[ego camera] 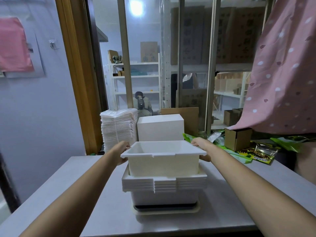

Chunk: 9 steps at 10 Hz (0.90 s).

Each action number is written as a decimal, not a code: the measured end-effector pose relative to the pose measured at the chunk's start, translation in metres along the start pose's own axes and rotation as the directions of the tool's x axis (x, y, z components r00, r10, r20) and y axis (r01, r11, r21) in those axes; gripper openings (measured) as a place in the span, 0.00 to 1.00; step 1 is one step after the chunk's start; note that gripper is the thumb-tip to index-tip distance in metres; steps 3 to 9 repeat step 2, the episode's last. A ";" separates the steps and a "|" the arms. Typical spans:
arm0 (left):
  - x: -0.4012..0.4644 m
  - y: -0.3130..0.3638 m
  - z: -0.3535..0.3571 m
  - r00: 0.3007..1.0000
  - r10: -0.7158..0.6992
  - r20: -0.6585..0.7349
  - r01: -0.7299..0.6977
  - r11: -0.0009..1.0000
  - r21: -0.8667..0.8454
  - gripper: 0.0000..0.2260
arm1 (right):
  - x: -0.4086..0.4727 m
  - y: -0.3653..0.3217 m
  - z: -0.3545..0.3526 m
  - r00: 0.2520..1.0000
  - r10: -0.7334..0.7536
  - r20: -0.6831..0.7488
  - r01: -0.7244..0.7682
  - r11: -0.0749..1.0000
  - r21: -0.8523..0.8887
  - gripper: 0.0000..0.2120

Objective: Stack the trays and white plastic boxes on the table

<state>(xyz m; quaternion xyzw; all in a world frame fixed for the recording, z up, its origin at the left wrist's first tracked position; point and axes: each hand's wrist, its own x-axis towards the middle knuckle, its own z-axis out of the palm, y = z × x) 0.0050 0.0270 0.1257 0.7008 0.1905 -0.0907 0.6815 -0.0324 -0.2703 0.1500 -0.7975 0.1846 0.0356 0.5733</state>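
The box [163, 161] is white plastic, rectangular, open at the top, with smooth matte walls that narrow a little toward the bottom and a flat rim that sticks out on all sides. It sits partly inside the stack [164, 184] of the same boxes, nested one in another, so that only their rims show as thin white layers with small stepped tabs in front. Its rim stands well above these. Under the stack the lowest box has rounded corners and rests in a cream tray [166, 212] with a dark inside — all this is in the middle of the grey table [71, 194], whose top looks smooth and dull. The left hand [122, 152] grips the left end of the box under the rim, thumb on top of the rim. The right hand [202, 147] holds the right end the same way, fingers curled below the rim. Both forearms are stretched forward, almost straight, and come together toward the box. Behind the table stands a pile of thin white trays [118, 130] and a white block [160, 128].
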 end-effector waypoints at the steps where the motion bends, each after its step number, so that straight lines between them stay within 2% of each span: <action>1: 0.001 0.003 -0.002 0.999 0.016 -0.039 -0.014 0.998 0.057 0.04 | -0.001 0.001 0.000 0.998 0.063 0.012 -0.064 0.995 0.082 0.07; 2: 0.000 0.015 -0.006 0.987 0.133 -0.093 -0.119 0.983 0.141 0.06 | 0.008 -0.002 -0.002 0.998 0.059 -0.031 -0.055 0.991 0.119 0.19; 9: 0.000 0.015 -0.006 0.987 0.133 -0.093 -0.119 0.983 0.141 0.06 | 0.008 -0.002 -0.002 0.998 0.059 -0.031 -0.055 0.991 0.119 0.19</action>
